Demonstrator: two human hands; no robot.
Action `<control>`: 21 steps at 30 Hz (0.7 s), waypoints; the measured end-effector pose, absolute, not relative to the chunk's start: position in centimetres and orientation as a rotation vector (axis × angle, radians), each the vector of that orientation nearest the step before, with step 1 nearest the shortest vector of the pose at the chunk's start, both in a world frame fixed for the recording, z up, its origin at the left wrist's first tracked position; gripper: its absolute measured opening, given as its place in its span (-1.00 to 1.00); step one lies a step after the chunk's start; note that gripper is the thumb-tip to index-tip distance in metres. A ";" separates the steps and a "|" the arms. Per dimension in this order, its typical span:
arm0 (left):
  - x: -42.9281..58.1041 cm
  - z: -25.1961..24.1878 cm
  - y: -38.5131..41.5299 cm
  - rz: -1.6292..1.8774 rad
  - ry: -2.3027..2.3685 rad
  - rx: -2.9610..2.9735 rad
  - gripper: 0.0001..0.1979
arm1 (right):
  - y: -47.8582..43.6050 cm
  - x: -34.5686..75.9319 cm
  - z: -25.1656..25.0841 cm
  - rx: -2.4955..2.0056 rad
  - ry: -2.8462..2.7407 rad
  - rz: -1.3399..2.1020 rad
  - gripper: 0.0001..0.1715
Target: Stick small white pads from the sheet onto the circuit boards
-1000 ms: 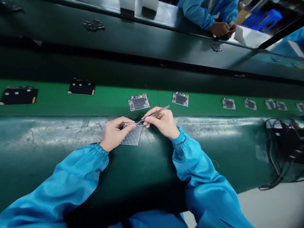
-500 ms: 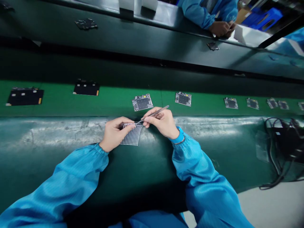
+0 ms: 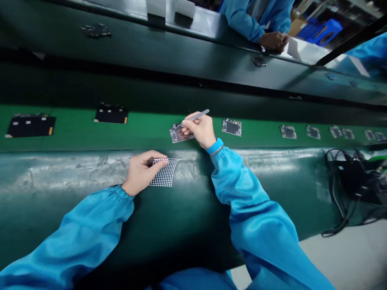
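Observation:
My left hand (image 3: 141, 172) rests on the dark green bench edge, its fingers closed on the top of a black sheet of small white dots (image 3: 164, 174). My right hand (image 3: 200, 130) is stretched out over the green conveyor belt (image 3: 145, 129), pinching metal tweezers (image 3: 194, 117). The tweezer tips touch a small circuit board (image 3: 180, 134) lying on the belt right under that hand. Whether the tips carry anything is too small to see.
More circuit boards (image 3: 231, 127) lie along the belt to the right, and two black panels (image 3: 111, 114) to the left. A tangle of black cables (image 3: 347, 181) sits at the right bench end. Across the line another person's hands (image 3: 273, 40) work at a white box.
My right hand has left the dotted sheet and reached forward with the tweezers to the circuit board on the belt. My left hand stayed on the sheet.

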State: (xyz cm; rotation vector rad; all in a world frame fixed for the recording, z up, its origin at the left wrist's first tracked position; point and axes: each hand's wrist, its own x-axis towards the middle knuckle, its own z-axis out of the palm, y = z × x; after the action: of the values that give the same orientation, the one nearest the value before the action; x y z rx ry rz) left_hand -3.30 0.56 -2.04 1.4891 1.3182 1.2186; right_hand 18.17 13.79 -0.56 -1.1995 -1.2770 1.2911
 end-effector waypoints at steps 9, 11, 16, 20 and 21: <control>-3.3 -2.0 0.4 1.213 1.325 1.477 -0.90 | 14.6 18.4 -2.1 -1.313 -1.278 1.267 -0.68; -3.3 -2.0 0.4 1.212 1.332 1.489 -0.90 | 14.6 18.6 -2.1 -1.315 -1.282 1.262 -0.69; -3.4 -2.2 0.5 1.214 1.350 1.505 -0.89 | 14.7 19.3 -2.5 -1.339 -1.312 1.227 -0.69; -3.5 -2.3 0.4 1.213 1.346 1.501 -0.89 | 14.2 19.9 -2.5 -1.320 -1.342 1.211 -0.65; -3.5 -2.3 0.4 1.215 1.342 1.498 -0.89 | 14.1 20.0 -2.4 -1.311 -1.346 1.212 -0.65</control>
State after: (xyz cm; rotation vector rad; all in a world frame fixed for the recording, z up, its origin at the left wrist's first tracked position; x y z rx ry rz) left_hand -3.48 0.43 -2.30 1.4983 1.3421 1.2148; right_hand 20.02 14.08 -2.42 -1.3112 -1.3462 1.2121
